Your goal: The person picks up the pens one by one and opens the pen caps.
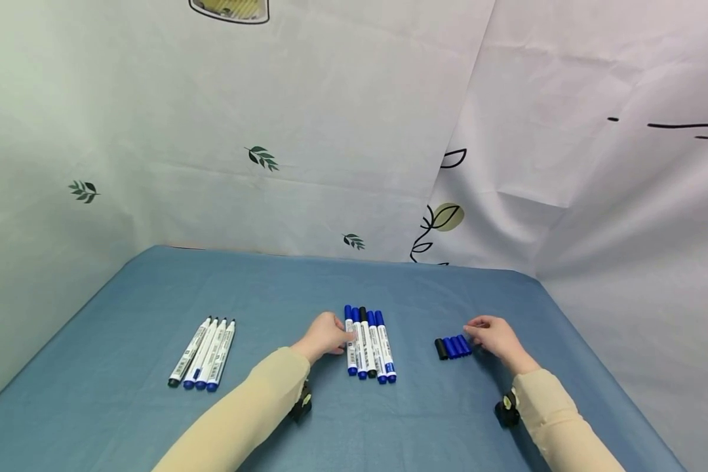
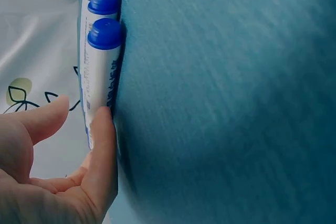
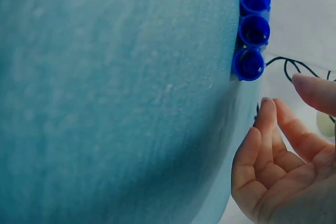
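In the head view a row of several capped white markers (image 1: 372, 347) lies side by side at the middle of the table, mostly blue-capped, one black-capped. My left hand (image 1: 323, 335) is at the row's left side. Its fingertips touch the outermost blue-capped marker (image 2: 102, 72) in the left wrist view, while the thumb stands apart from it. On the right, a short row of loose marker caps, one black cap (image 1: 441, 349) and 3 blue caps (image 1: 457, 345), lies on the cloth. Just beside the rightmost blue cap (image 3: 249, 64) is my right hand (image 3: 283, 166), its fingers loosely bent around nothing.
Several uncapped white markers (image 1: 203, 354) lie together on the left, tips pointing away, one with a black end and the others blue-ended. A blue cloth (image 1: 259, 282) covers the table. Behind it hangs a pale patterned curtain (image 1: 330, 131).
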The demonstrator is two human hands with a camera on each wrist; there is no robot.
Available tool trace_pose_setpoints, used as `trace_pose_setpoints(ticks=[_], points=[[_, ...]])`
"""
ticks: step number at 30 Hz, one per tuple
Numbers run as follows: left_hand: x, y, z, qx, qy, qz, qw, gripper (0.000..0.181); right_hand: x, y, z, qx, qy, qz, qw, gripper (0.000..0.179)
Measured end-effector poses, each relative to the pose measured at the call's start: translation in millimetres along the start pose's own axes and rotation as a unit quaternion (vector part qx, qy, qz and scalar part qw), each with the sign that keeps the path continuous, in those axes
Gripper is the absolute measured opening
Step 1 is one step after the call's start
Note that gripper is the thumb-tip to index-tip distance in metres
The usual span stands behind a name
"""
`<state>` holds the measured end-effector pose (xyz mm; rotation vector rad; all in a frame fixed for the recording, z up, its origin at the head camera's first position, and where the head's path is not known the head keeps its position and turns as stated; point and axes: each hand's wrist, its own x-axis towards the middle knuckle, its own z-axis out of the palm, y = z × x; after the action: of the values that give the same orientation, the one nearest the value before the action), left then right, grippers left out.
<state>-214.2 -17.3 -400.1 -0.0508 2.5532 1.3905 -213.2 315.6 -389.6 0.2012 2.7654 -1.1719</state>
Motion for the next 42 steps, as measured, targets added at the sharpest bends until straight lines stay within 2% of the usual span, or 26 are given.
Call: trace_pose_setpoints(ticks=[4,9,17,28,42], points=[[1.1,-2.5,-0.5,-0.001,-0.006,0.002,1.0000,0.054,-0.7,-4.2,1.0,-0.012,0.013,-0.017,0.9997,0.030],[1.7,-3.3,0.3,-0.002,-0.001,0.000,1.0000,0.056,-2.0,-8.3,4.0,-0.011,0.024,-0.040,0.9989,0.027],[-0.1,0.4,3.2,-0.005,0.001,-0.003,1.0000,0.056,-6.7,-17.5,9.4,0.010,0.021,-0.058,0.9981,0.029],[3.6,-2.0,7.8,0.027,0.012,0.001,0.9996,0.057,-15.1,-29.7,17.0,0.023,0.012,-0.083,0.9963,0.028],[6.3,-2.8,5.1,0.003,-0.004,-0.006,1.0000,0.054,-19.4,-38.2,23.2,0.034,0.001,-0.103,0.9942,0.026]])
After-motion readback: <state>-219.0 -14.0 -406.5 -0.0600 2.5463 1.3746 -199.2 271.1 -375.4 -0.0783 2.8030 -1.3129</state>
